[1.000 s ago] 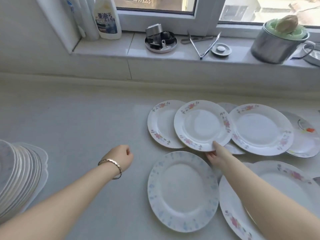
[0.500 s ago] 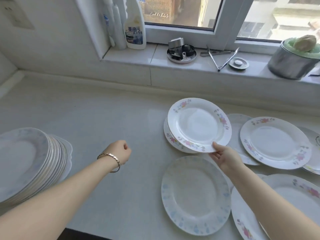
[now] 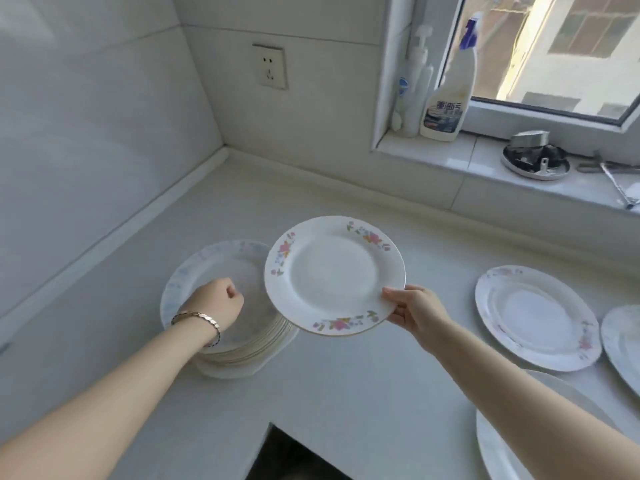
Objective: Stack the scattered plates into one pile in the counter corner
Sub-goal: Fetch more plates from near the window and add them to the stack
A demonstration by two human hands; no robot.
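Above the counter [image 3: 346, 393], the right hand [image 3: 415, 313] pinches the rim of a floral plate [image 3: 332, 275], held partly over the plate pile [image 3: 207, 265] near the corner. The left hand [image 3: 218, 303], curled in an empty fist, lies over the pile.

we see through one wide-angle head-worn camera, facing forward and down over the counter [image 3: 346, 393], wall corner [image 3: 223, 148] at upper left, window sill [image 3: 450, 161] at upper right, our left hand [image 3: 216, 303], right hand [image 3: 417, 311] and the plate [image 3: 332, 275] at arm's length mid-frame
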